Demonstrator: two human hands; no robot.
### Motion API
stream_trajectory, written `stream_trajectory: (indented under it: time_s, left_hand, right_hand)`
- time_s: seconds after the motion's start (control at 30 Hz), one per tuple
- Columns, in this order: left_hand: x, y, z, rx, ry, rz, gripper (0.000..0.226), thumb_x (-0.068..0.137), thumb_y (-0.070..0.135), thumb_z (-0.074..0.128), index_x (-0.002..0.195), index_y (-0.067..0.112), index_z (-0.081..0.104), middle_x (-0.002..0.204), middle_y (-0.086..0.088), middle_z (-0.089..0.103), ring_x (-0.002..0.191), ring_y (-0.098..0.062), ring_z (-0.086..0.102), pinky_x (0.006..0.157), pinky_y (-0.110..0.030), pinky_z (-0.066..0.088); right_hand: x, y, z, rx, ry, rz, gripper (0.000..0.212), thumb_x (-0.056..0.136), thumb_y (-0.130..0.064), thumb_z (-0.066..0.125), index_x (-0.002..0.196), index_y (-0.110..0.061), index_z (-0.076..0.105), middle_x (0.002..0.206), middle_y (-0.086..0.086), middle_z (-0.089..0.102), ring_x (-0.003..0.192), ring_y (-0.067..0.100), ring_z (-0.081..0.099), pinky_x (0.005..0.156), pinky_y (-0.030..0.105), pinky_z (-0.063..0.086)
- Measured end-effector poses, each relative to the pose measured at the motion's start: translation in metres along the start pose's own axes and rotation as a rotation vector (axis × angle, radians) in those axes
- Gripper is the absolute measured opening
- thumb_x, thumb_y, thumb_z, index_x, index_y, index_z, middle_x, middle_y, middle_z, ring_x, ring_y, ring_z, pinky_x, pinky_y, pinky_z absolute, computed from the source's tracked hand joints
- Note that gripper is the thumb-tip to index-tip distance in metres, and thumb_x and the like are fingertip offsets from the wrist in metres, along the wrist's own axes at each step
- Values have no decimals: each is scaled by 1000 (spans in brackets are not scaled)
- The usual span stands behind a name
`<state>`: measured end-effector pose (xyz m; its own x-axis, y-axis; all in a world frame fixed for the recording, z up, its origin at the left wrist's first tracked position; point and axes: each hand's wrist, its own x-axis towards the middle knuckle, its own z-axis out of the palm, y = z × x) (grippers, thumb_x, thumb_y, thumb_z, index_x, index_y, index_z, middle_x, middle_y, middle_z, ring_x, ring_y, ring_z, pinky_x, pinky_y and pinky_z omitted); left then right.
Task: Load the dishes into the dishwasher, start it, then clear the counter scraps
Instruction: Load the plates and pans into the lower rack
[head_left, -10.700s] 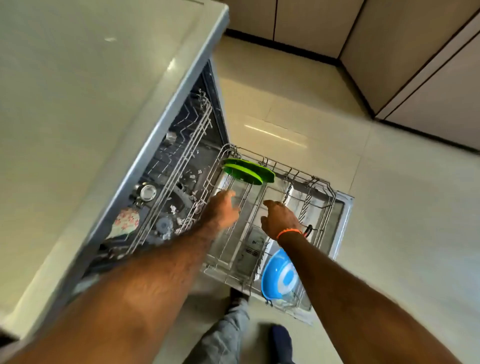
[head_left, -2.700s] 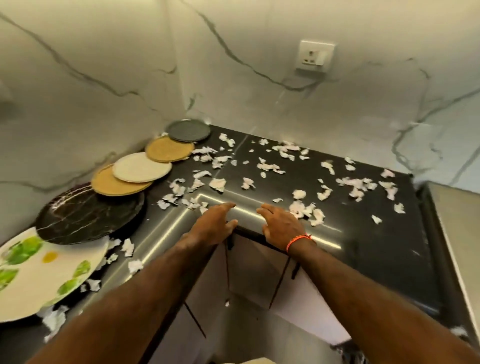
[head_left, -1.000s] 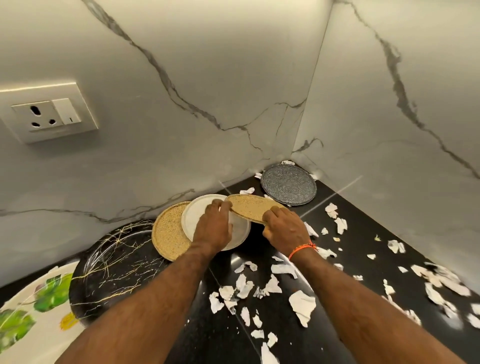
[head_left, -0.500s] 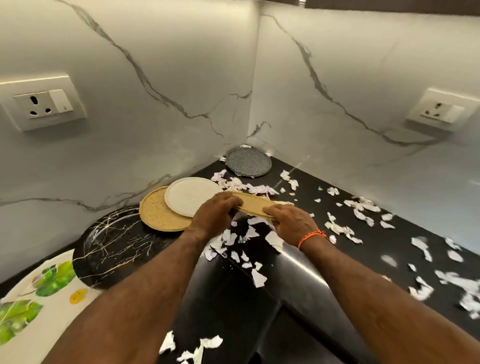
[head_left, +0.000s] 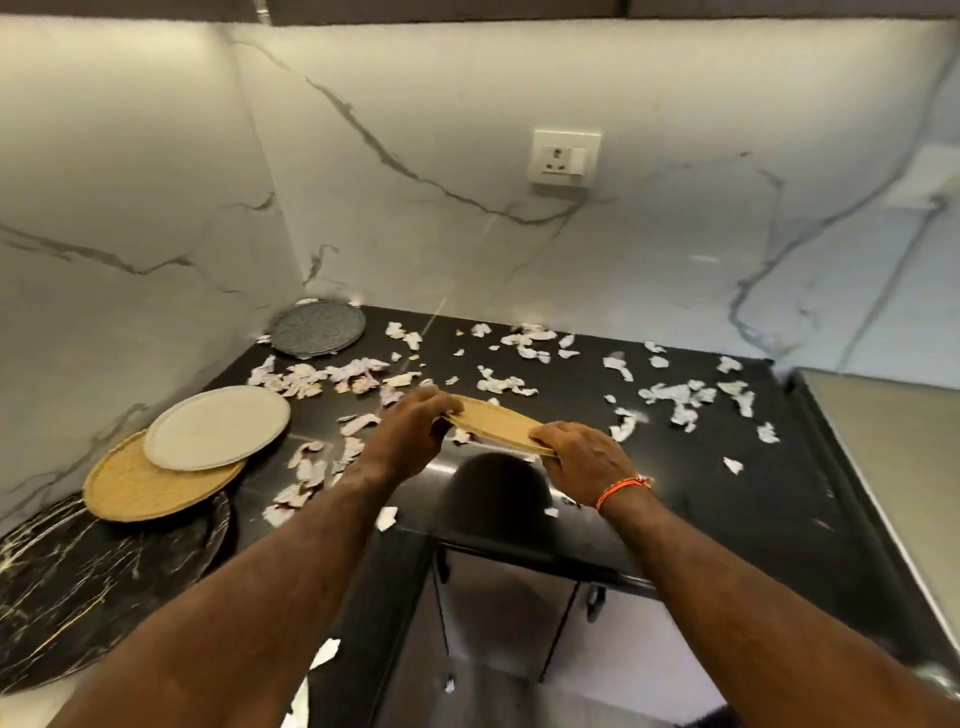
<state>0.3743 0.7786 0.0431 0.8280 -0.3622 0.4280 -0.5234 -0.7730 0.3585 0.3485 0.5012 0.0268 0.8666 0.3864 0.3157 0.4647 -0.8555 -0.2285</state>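
**Tan plate up off the counter, both hands on the rim**

Carried low over the black counter, just above the front corner: one tan plate, tilted slightly, pinched at opposite edges. Left hand curled over the near-left rim, right hand clamped on the right rim, orange thread at the wrist. Best kept level and gripped at both edges through the turn toward the dishwasher, which is out of view; probably slotted upright in the rack. Loading far from done, by the look of it.

Speckled, matte, grainy finish on the held plate. Waiting at left: white plate, smooth and round, overlapping a second tan plate, that one resting on a glossy black marbled platter. Dark grey speckled plate alone in the corner. Torn paper scraps, crumpled and pale, scattered across the polished stone.
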Motion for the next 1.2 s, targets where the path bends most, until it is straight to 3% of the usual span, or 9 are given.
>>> stream_trajectory:
  time_s: [0.23,0.33,0.43,0.57,0.67,0.87,1.0,1.1,1.2]
  left_hand:
    - [20,115,52,-55,70,214,23,93,13,70,115,12,67,108,-7,68,103,-25,60,85,-36,53]
    - [24,185,79,-119,108,262,22,90,7,71,111,9,65,106,-8,66,101,-25,59,90,-29,47]
    - [25,242,102,-181,93,317,30,89,10,70,118,8,64,117,-9,64,113,-24,57,100,-23,42]
    - [17,307,132,-276,-56,260,35,86,16,71,121,16,67,120,-5,69,110,-22,65,97,-35,54]
    - [0,359,160,-253,-153,371,26,87,16,70,113,16,71,110,-3,73,99,-24,69,90,-36,56]
    - [-38,442,208,-227,-380,579,33,92,24,57,123,19,67,116,-4,72,100,-26,68,90,-35,53]
    - [-53,486,246,-237,-506,695,30,91,17,58,118,17,71,115,-6,73,103,-27,67,94,-34,51]
    - [-64,513,281,-156,-711,815,25,95,14,58,115,13,73,115,-8,71,105,-28,65,97,-37,49]
    - [-76,522,307,-86,-815,906,25,94,9,57,114,9,72,113,-9,71,104,-26,64,95,-39,50]
  right_hand:
    - [-109,53,-45,101,106,296,27,89,-29,59,113,-26,72,111,-3,74,97,21,68,84,33,54]
    - [-165,68,-68,195,233,405,27,90,-23,59,111,-22,76,106,0,76,94,22,70,84,33,55]
    - [-227,82,-89,225,292,460,23,94,-16,62,111,-18,76,100,3,77,87,22,71,81,30,55]
    - [-322,99,-115,214,334,617,20,93,-15,62,106,-18,77,94,3,77,84,23,70,78,30,53]
    - [-391,111,-131,147,294,765,24,86,-25,55,97,-21,76,86,7,75,80,34,69,69,36,52]
    - [-507,122,-140,83,277,1000,38,74,-45,47,86,-17,70,77,10,71,77,39,66,61,41,53]
    - [-561,117,-121,132,140,1171,34,77,-42,46,93,-21,68,85,6,72,82,34,68,68,39,55]
    - [-586,111,-96,197,62,1275,23,84,-31,53,102,-27,67,97,2,71,92,28,66,78,35,53]
    - [-593,100,-75,258,50,1256,32,91,-27,53,120,-27,67,113,2,72,103,27,65,90,35,51]
